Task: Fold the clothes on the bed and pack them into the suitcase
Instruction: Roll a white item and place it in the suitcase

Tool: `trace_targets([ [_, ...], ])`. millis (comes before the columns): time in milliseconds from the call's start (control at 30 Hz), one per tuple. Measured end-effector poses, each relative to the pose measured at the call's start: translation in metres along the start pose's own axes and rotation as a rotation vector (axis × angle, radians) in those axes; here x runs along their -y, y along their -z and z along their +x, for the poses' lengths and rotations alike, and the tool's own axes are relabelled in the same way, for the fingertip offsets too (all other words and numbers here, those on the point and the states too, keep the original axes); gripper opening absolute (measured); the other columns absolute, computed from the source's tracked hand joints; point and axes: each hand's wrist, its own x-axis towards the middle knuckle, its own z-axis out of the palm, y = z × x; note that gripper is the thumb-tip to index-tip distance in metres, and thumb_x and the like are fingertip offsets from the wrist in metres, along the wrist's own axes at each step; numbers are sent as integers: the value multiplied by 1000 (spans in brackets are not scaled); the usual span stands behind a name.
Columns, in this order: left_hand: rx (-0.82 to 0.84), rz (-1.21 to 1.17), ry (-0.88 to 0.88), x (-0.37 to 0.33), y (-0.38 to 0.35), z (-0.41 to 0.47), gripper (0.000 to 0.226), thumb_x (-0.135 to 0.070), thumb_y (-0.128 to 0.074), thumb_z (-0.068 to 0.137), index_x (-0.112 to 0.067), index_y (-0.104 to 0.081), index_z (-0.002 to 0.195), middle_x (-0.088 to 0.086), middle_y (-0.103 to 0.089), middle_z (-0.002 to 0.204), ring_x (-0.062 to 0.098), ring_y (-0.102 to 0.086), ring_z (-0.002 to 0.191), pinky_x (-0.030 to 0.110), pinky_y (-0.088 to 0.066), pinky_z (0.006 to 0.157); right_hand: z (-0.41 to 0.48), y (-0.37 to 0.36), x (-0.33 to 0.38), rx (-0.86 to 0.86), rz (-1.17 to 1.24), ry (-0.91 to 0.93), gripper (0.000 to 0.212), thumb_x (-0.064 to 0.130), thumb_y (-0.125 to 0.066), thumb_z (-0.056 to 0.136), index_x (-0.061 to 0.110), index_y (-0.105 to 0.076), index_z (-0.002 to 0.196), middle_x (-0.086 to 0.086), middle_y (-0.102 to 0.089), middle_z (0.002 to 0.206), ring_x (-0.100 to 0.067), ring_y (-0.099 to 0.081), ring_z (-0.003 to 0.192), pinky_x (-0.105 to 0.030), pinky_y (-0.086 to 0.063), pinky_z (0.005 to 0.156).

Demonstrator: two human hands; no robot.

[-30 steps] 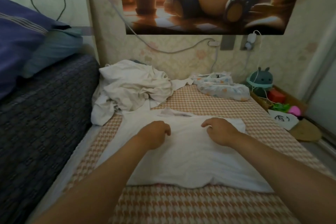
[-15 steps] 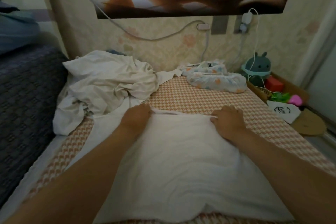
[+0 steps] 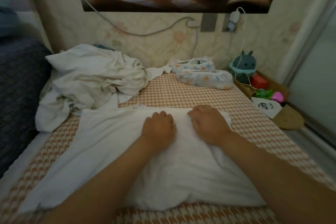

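White shirt (image 3: 112, 143): flat on the bed (image 3: 181, 92), long axis running left-right.
Left hand (image 3: 158, 127): fingers curled into its far edge, nearer the unfolded left side.
Right hand (image 3: 209, 125): gripping the far edge beside it.

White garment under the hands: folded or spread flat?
Partly folded: the white garment looks doubled and puffy beneath the left hand and right hand; its left part lies flat on the bed.

Matt white cloth garment (image 3: 112, 143) lies on a woven houndstooth-patterned bed cover (image 3: 181, 92).
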Motion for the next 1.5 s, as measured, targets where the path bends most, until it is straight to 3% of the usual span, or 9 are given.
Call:
trace_targets([
  [100, 199, -22, 13, -22, -14, -27, 80, -71, -21, 89, -23, -21, 153, 6, -17, 160, 30, -16, 146, 50, -18, 115, -29, 1, -18, 326, -82, -110, 55, 48, -26, 104, 31, -20, 157, -5, -17, 164, -24, -17, 150, -41, -13, 121],
  [233, 225, -73, -15, -32, -13, -40, 76, -64, -27, 95, -23, -7, 156, 4, 1, 164, 26, 3, 150, 52, 0, 119, -53, 20, -40, 463, -200, -303, 60, 51, -14, 104, 31, 3, 158, -6, 5, 166, -26, 2, 152, -45, -1, 123],
  [500, 262, -139, -341, -112, -2, -92, 79, -69, -24, 93, -25, -6, 156, -3, 3, 164, 19, 6, 150, 49, 2, 120, -113, 67, -26, 235, -169, -437, 54, 46, -33, 101, 20, -32, 148, -11, -44, 144, -27, -49, 123, -37, -41, 99],
  [733, 58, -142, -316, -133, 1, -109, 82, -71, -24, 91, -27, 0, 156, -5, 8, 163, 15, 10, 150, 46, 9, 120, -160, 82, -22, 354, 190, -375, 53, 32, -49, 101, 27, -30, 150, -6, -52, 141, -25, -55, 118, -38, -47, 97],
  [867, 282, -155, -375, -153, 4, -115, 72, -65, -24, 95, -35, 2, 155, -7, 11, 163, 16, 12, 149, 48, 7, 120, -168, 99, -47, 404, 103, -519, 31, 32, -51, 96, 26, -45, 126, -4, -59, 124, -23, -58, 103, -36, -49, 84],
  [1000, 241, -146, -434, -153, 13, -107, 70, -68, -34, 92, -34, -21, 152, 0, -12, 162, 20, -10, 147, 46, -12, 119, -158, 105, -43, 364, 58, -483, 38, 32, -57, 88, 29, -50, 125, -1, -59, 119, -22, -57, 102, -33, -48, 82],
  [1100, 96, -214, -567, -157, 17, -100, 68, -76, -42, 85, -32, -43, 137, -6, -42, 135, 16, -39, 121, 40, -36, 101, -133, 98, -41, 196, 47, -349, 51, 25, -49, 95, 30, -41, 145, -3, -41, 147, -26, -42, 131, -39, -39, 104],
  [1233, 2, -250, -721, -168, 13, -97, 64, -78, -56, 75, -29, -53, 117, -7, -51, 113, 13, -45, 94, 28, -41, 78, -108, 75, -46, 426, -13, -193, 51, 30, -30, 107, 32, -20, 157, 1, -8, 166, -23, -8, 152, -47, -11, 122],
  [1500, -21, -433, -660, -176, 21, -78, 20, -34, -57, 89, -19, -61, 76, 1, -63, 72, 16, -51, 61, 33, -43, 56, -81, 53, -72, 308, 441, -442, 43, 15, -38, 103, 27, -52, 141, -4, -37, 157, -25, -35, 142, -32, -27, 114],
])
